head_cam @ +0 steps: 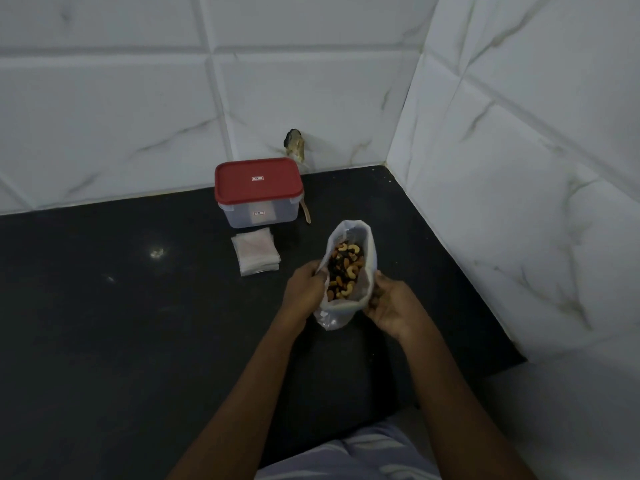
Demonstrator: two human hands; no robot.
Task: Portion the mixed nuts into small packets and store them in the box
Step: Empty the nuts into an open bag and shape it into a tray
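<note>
Clearly the work is only at its start: the left hand (304,284) and the right hand (389,303) each grip a side of the open nut bag (346,271) on the counter (138,306). The small packets (255,251) lie unfilled, and the box (258,192) beside them has its red lid on.

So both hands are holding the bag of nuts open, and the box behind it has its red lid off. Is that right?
Not quite. The head view shows the red lid sitting on the box, not off. The rest holds: the left hand and right hand hold the bag of nuts open.
</note>
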